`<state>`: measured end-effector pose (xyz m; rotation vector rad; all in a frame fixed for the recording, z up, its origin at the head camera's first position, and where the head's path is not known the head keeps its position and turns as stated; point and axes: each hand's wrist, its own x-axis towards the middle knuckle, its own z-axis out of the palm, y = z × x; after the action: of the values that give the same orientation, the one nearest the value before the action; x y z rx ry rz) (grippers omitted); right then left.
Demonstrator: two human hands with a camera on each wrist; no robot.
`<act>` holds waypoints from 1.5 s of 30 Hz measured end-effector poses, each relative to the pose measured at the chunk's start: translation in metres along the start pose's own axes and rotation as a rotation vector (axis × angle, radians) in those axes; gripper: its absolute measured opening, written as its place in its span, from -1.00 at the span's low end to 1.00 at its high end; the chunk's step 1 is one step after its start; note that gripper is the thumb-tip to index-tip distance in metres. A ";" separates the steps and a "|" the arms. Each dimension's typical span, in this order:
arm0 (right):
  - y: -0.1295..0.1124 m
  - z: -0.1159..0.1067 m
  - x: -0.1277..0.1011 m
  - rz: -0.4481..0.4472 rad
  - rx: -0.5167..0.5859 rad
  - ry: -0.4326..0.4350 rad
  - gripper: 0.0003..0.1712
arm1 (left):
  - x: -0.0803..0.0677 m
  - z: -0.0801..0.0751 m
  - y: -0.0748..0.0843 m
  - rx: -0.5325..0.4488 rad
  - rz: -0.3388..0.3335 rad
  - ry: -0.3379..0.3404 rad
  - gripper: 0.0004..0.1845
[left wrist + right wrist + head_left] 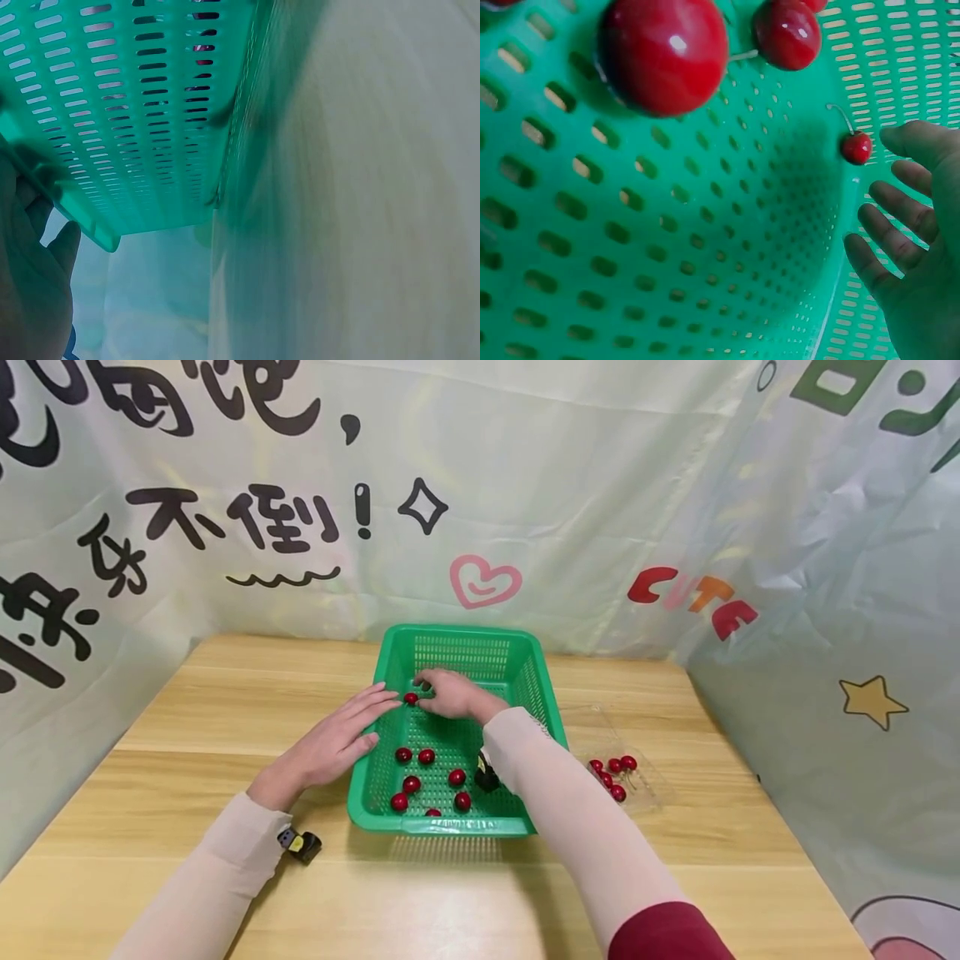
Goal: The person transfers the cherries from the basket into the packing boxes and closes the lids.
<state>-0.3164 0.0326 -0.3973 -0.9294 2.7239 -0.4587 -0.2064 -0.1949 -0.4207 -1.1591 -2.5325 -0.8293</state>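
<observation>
Maroon-and-cream cloth sleeve (600,835) nearest, my right grip (452,695) spread empty beside a round red cherry (411,698), ten o'clock in the green perforated plastic basket (442,827); my straight-fingered left grip (326,747) touched its nine-o'clock rim. Seemingly reaching, I needed to pinch.

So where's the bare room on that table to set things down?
The table is bare left of the left hand, in front of the green basket between the sleeves, and right of the clear container. Crowded: the basket's near half, dotted with cherries, and that container, holding more.
</observation>
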 end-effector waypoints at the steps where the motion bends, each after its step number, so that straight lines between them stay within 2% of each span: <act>1: 0.001 0.001 0.001 0.006 -0.003 -0.005 -0.49 | 0.000 0.000 0.000 0.001 -0.001 -0.001 -0.48; 7: 0.004 0.007 0.003 0.022 -0.016 -0.031 -0.49 | -0.001 0.000 0.001 -0.003 -0.003 -0.004 -0.48; 17: 0.001 0.009 0.004 -0.012 -0.070 -0.059 -0.51 | 0.000 0.000 0.001 0.008 0.003 0.009 -0.47; 33: -0.011 0.014 0.003 -0.075 -0.181 -0.045 -0.66 | 0.000 -0.001 0.001 0.013 0.002 0.005 -0.46; 40: -0.012 0.011 0.001 -0.051 -0.157 -0.043 -0.71 | -0.001 0.000 0.001 0.017 0.000 0.006 -0.47; 45: -0.013 0.007 0.000 -0.050 -0.151 -0.033 -0.65 | 0.000 0.000 0.001 0.019 -0.002 0.005 -0.47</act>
<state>-0.3068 0.0213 -0.3985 -1.0341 2.7413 -0.2459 -0.2054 -0.1947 -0.4204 -1.1470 -2.5328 -0.8054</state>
